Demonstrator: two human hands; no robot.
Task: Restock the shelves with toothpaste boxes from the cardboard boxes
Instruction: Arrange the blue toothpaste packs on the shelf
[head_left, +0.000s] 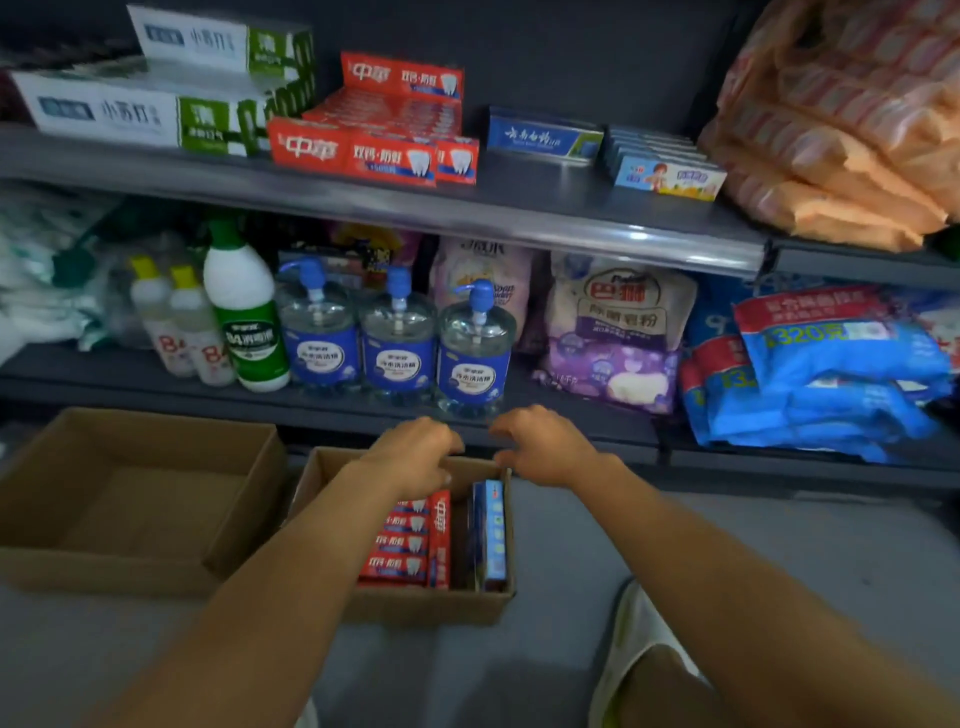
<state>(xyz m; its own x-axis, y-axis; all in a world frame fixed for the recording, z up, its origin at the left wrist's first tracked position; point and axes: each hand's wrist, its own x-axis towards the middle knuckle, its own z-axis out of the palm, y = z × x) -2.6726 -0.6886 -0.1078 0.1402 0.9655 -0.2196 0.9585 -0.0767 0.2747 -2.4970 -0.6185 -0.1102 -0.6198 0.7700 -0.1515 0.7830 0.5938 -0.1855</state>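
Head view: the person looks down at two cardboard boxes on the floor, with the shelves above them.
Left hand: the left hand (415, 454) hangs over the far end of the small cardboard box (415, 605) in the lower middle of the frame. Its fingers are bent a little and hold nothing.
Right hand: the right hand (545, 447) hangs just beside it, over the box's far right corner. Its fingers are bent too and hold nothing.
Toothpaste in the box: red toothpaste boxes (402, 545) lie stacked on the left side, and blue toothpaste boxes (493, 530) stand on the right side.
Other box: the big cardboard box (130, 499) at the lower left looks to have nothing in it.
Top shelf: the top shelf (519, 208) across the upper frame already has red boxes in the middle and blue ones to their right.
Step now: it looks like both hands are reaching in for more toothpaste.
Next move: the hands need to go lower, close around some boxes, and lift them to the matching pile on the top shelf.
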